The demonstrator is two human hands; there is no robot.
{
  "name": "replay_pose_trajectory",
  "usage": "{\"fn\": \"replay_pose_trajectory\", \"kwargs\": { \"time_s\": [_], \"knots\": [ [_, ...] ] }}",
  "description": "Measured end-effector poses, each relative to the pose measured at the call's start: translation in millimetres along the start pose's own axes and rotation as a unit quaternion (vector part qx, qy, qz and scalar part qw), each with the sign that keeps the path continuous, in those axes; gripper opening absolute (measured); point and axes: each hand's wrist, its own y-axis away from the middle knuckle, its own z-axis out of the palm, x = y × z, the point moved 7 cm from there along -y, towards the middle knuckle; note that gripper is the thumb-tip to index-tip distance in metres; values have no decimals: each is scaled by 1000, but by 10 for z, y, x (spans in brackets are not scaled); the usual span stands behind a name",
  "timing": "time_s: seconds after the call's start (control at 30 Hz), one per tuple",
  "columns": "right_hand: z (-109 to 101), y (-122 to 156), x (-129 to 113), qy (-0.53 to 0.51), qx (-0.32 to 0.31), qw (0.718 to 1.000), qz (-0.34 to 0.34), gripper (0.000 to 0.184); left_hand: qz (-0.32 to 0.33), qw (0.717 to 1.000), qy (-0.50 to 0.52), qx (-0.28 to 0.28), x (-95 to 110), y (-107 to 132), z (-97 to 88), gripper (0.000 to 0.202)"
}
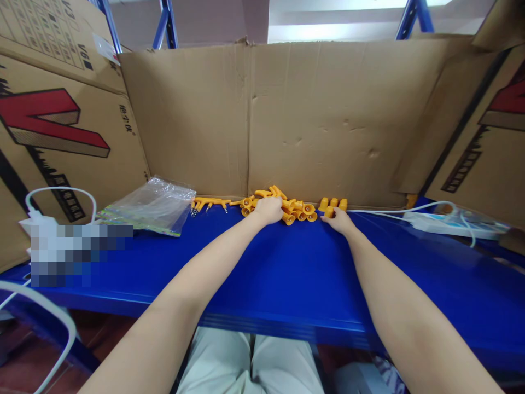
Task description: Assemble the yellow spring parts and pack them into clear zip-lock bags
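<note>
On the blue surface (283, 273), a heap of yellow flared parts (300, 208) is set between the two hands, at the far edge against the cardboard panel (328, 120). The left hand (269, 210) is laid over the left end of the heap; its fingers are hidden, so whether a part is grasped cannot be told. By the right hand (339, 221) the nearest yellow cap (329, 212) is pinched between thumb and finger, just in front of a short row of yellow caps (333, 202) — to the right of the heap, and much nearer the right hand than the left. The heap is stretched left to right, most visible mouths being turned toward the near side. Farther left, yellow wire-tipped pieces (210, 202) are laid beside a clear bag (151, 205).
</note>
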Motion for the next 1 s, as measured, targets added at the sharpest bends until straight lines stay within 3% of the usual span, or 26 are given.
{"fn": "replay_pose_trajectory", "kwargs": {
  "time_s": [0.1, 0.2, 0.27, 0.33, 0.5, 0.6, 0.8, 1.0],
  "knots": [
    [-4, 34, 13, -44, -24, 998, 42, 34, -47, 997, 40, 56, -231, -38, -190, 27],
    [-24, 53, -3, -51, -28, 997, 50, 31, -123, 979, 74, 143, -653, -4, -349, 28],
    [-27, 55, -4, -51, -29, 997, 51, 27, -172, 968, 69, 170, -991, 66, -344, 31],
    [-28, 55, -4, -53, -30, 997, 51, 24, -236, 961, 38, 140, -1356, 164, -223, 36],
    [-24, 63, -7, -62, -40, 996, 54, 25, -309, 949, -25, -58, -2004, 391, 235, 46],
    [-18, 64, -6, -67, -46, 995, 55, 28, -272, 958, -49, -74, -2110, 390, 277, 42],
    [-16, 50, 9, -81, -39, 995, 53, 27, -186, 976, -66, -93, -2025, 267, 305, 51],
    [-10, 49, -1, -83, -42, 995, 47, 27, -154, 984, -57, -68, -2003, 150, 338, 29]
  ]
}}
